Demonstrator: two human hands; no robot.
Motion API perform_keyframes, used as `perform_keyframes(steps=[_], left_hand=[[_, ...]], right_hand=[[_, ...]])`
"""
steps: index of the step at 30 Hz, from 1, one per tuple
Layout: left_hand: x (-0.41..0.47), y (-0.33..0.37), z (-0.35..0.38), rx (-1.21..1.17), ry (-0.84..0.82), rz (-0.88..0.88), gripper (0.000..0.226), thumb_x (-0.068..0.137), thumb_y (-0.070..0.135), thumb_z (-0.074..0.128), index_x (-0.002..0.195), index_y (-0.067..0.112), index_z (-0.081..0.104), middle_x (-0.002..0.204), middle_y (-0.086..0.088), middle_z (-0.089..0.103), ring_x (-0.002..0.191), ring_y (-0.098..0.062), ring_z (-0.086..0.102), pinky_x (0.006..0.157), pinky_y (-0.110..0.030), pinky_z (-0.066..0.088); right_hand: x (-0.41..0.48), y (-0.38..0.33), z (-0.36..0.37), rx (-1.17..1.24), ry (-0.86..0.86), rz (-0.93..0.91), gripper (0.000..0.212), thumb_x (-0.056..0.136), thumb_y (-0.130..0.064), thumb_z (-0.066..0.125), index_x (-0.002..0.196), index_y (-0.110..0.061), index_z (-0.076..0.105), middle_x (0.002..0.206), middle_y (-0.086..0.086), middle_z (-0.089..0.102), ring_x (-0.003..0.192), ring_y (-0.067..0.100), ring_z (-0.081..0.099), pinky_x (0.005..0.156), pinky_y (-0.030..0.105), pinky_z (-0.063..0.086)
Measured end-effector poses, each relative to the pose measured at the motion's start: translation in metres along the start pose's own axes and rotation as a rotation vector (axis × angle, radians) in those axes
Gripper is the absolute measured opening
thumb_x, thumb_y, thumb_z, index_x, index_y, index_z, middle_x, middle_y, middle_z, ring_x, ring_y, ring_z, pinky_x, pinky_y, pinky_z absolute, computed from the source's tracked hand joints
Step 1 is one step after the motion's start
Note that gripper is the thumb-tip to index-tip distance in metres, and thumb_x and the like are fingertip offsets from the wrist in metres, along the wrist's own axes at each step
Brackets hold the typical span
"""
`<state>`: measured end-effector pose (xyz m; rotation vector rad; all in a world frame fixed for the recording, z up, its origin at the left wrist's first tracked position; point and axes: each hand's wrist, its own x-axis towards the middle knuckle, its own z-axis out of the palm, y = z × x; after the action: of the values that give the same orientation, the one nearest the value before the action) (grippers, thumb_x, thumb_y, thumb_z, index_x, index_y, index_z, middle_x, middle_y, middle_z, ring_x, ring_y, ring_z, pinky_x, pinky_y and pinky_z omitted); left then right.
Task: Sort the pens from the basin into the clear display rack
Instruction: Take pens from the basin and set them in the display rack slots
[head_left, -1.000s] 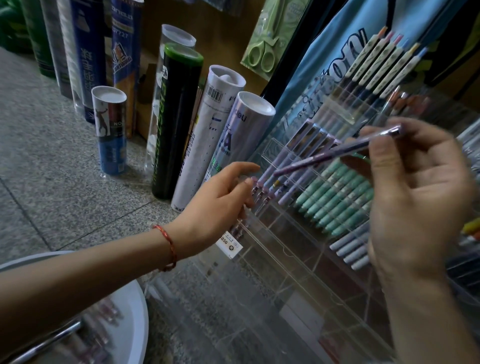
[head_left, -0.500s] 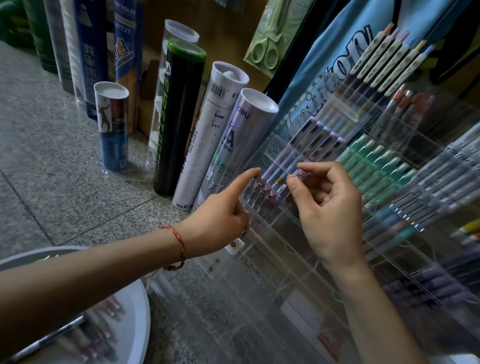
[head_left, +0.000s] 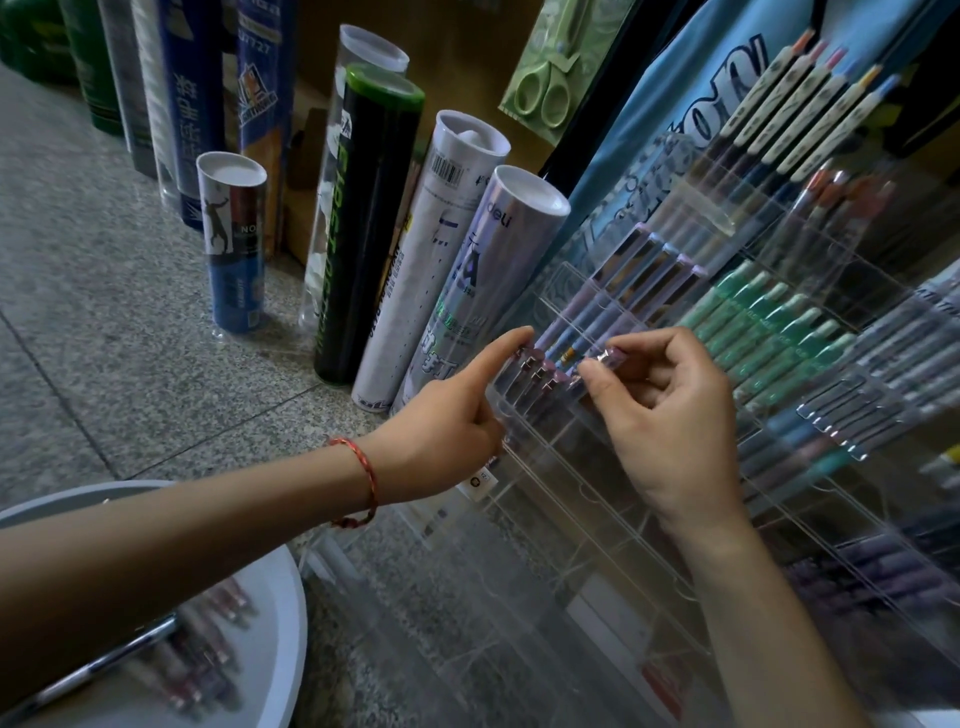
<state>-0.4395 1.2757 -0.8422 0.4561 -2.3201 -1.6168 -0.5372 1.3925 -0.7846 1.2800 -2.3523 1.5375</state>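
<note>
Filling the right of the view, the clear display rack (head_left: 597, 509) was seen tilted back, its slots stocked row on row, with lilac pens (head_left: 618, 306) at upper left and green pens (head_left: 769, 332) just beside them. Down at lower left, the white basin (head_left: 291, 613) was found on the speckled floor (head_left: 104, 312), a few blurred pens (head_left: 208, 644) lying in it. Behind, tall tubes (head_left: 431, 249) were propped upright by the rack's left side. The left hand (head_left: 447, 431) was held out with the forefinger (head_left: 511, 340) stretched straight, its tip touching the rack's edge at the lilac row, the other fingers folded in and nothing seen held. The right hand (head_left: 670, 415) was curled, and a pen (head_left: 605, 358) was pinched by its top end between thumb and forefinger, right over a slot in that lilac row, its barrel hidden among its neighbours. A red cord bracelet (head_left: 363, 478) was worn on the left wrist.
</note>
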Motion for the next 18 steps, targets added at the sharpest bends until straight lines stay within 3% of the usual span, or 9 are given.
perform_keyframes(steps=[2, 9, 11, 13, 16, 18], left_hand=[[0.001, 0.000, 0.002, -0.009, -0.002, 0.004, 0.083, 0.087, -0.003, 0.044, 0.141, 0.048, 0.006, 0.078, -0.021, 0.066, 0.071, -0.032, 0.061, 0.063, -0.031, 0.053], [-0.001, -0.003, 0.001, 0.020, 0.015, 0.022, 0.083, 0.087, -0.003, 0.044, 0.141, 0.048, 0.007, 0.075, -0.022, 0.064, 0.060, -0.029, 0.055, 0.058, -0.028, 0.050], [-0.001, -0.003, 0.000, 0.027, 0.006, 0.030, 0.082, 0.087, -0.004, 0.043, 0.141, 0.047, 0.007, 0.068, -0.020, 0.061, 0.054, -0.020, 0.050, 0.054, -0.027, 0.048], [0.001, -0.003, 0.000, 0.039, 0.001, 0.033, 0.082, 0.087, -0.003, 0.043, 0.142, 0.046, 0.006, 0.066, -0.016, 0.061, 0.054, -0.023, 0.053, 0.056, -0.029, 0.050], [0.001, -0.002, -0.001, 0.055, 0.005, 0.032, 0.081, 0.087, -0.002, 0.044, 0.142, 0.045, 0.006, 0.076, -0.021, 0.065, 0.069, -0.033, 0.061, 0.062, -0.033, 0.051], [0.001, -0.002, -0.001, 0.071, 0.008, 0.033, 0.081, 0.087, -0.002, 0.044, 0.142, 0.045, 0.005, 0.074, -0.021, 0.064, 0.069, -0.034, 0.061, 0.064, -0.038, 0.053]], right_hand=[[0.005, 0.000, 0.000, -0.009, 0.004, 0.053, 0.025, 0.080, -0.012, 0.071, 0.079, -0.029, 0.053, 0.076, -0.008, 0.061, 0.066, 0.003, 0.063, 0.065, 0.024, 0.055], [-0.001, -0.010, 0.005, -0.117, 0.006, 0.015, 0.025, 0.081, -0.013, 0.070, 0.080, -0.029, 0.050, 0.075, -0.009, 0.061, 0.068, 0.004, 0.065, 0.061, 0.014, 0.053], [0.006, -0.007, 0.000, 0.016, -0.038, 0.148, 0.023, 0.082, -0.009, 0.069, 0.080, -0.025, 0.053, 0.079, -0.003, 0.064, 0.075, 0.012, 0.068, 0.061, 0.021, 0.056], [0.012, -0.008, -0.004, 0.164, -0.117, 0.274, 0.022, 0.082, -0.005, 0.069, 0.081, -0.021, 0.054, 0.083, 0.003, 0.066, 0.081, 0.022, 0.069, 0.060, 0.026, 0.058], [0.009, -0.009, -0.002, -0.026, -0.127, 0.136, 0.025, 0.082, -0.010, 0.069, 0.080, -0.028, 0.052, 0.081, -0.002, 0.064, 0.078, 0.016, 0.069, 0.066, 0.029, 0.056], [0.004, -0.009, 0.000, -0.105, -0.103, 0.073, 0.026, 0.083, -0.013, 0.069, 0.080, -0.030, 0.049, 0.080, -0.005, 0.064, 0.075, 0.011, 0.067, 0.068, 0.026, 0.055]])
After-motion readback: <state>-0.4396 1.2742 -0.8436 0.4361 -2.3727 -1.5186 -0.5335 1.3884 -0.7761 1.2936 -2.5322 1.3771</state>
